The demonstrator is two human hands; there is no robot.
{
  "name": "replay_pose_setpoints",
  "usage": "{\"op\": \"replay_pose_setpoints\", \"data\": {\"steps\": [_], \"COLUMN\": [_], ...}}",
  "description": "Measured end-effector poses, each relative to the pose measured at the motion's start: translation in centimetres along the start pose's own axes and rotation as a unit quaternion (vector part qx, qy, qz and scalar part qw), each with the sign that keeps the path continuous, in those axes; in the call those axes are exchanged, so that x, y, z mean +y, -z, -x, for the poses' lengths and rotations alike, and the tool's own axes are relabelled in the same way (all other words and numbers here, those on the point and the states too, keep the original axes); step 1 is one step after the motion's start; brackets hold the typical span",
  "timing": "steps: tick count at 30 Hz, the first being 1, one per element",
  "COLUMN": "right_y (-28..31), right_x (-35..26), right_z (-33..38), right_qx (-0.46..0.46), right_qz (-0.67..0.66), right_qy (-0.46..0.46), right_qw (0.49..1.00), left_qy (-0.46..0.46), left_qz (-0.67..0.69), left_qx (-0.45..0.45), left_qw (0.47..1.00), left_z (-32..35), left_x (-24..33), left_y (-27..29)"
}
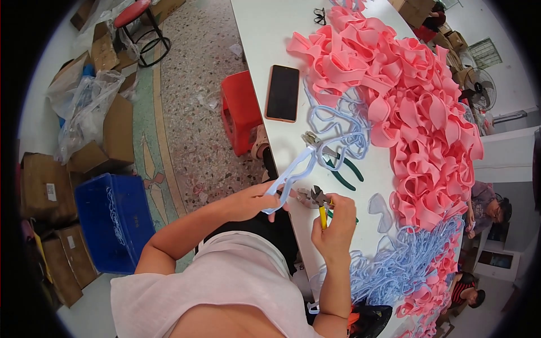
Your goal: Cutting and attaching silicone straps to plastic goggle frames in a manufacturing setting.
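My left hand is closed around a pale blue soft strip, whose loops run up onto the table. In my right hand is a pair of diagonal cutters with yellow grips, its jaws pointing up and left, apart from the strip. Green-handled pliers lie on the table, partly beneath the tangled blue strips. Another metal tool head shows beside the cutters, and bits of green handle appear near my right hand; most of that tool is hidden.
A long heap of curled pink strips covers the table's far side, with a blue strip pile at right. A phone and glasses lie on the white table. A red stool and blue bin stand left.
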State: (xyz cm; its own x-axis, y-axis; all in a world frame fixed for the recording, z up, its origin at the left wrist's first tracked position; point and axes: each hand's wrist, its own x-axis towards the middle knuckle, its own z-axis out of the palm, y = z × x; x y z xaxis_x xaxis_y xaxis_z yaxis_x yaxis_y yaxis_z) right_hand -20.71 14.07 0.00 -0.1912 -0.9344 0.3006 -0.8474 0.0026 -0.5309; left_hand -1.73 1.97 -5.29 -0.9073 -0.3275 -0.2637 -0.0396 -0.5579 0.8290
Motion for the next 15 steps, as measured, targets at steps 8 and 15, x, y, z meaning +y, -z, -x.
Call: {"op": "replay_pose_setpoints", "data": {"steps": [8,15], "right_y": [0.2,-0.2], "right_x": [1.1,0.5], "right_z": [-2.3,-2.8], "right_qx": [-0.060,-0.079], "right_qz": [0.120,0.138], "right_qy": [0.190,0.209], "right_qw": [0.973,0.965], "left_qy": [0.168,0.186], "left_qz": [-0.034,-0.025], "left_qx": [-0.095,-0.118], "left_qw": [0.981,0.975], "left_z": [1.8,2.1], "left_x": [3.9,4.7], "left_y": [1.2,1.2]}}
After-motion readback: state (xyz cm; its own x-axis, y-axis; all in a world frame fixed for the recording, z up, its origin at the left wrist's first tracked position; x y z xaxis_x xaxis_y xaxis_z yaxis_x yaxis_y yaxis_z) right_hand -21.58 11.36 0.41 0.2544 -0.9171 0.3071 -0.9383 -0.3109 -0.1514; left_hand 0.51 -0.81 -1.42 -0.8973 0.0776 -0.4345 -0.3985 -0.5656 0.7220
